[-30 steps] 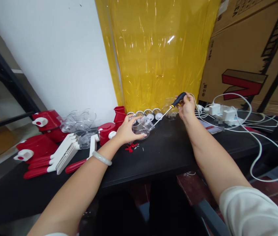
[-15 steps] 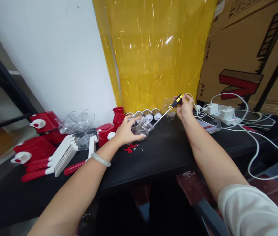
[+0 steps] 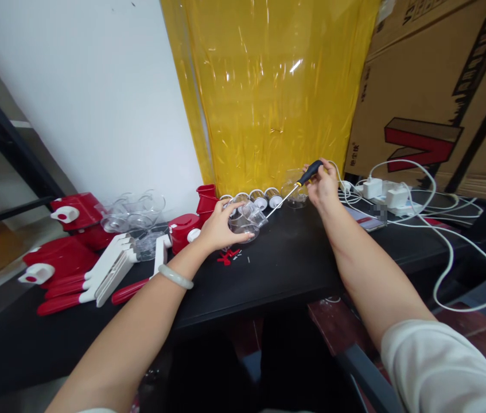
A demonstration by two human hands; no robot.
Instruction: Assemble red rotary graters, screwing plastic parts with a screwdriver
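My left hand [image 3: 222,229] is closed around a clear plastic part [image 3: 249,225] that has a round base and a short neck, and holds it tilted over the black table. In my right hand [image 3: 323,184] is a screwdriver [image 3: 310,172], gripped by its dark handle with the fingertips. Its long metal shaft slants down to the left, and the tip meets the neck of the clear part. Below my left hand lie small red pieces [image 3: 226,257] with several tiny pale bits beside them.
Red housings [image 3: 59,261] with white knobs, white-and-red handles [image 3: 111,267] and clear cups [image 3: 133,209] crowd the left. Metal-rimmed drums [image 3: 273,198] line the back. A phone [image 3: 361,219], white chargers [image 3: 395,201] and looping cables lie right, before a cardboard box [image 3: 419,97].
The screwdriver handle has turned about its axis: its yellow patches faced me before, and now a dark side does. Both hands stay nearly in place.
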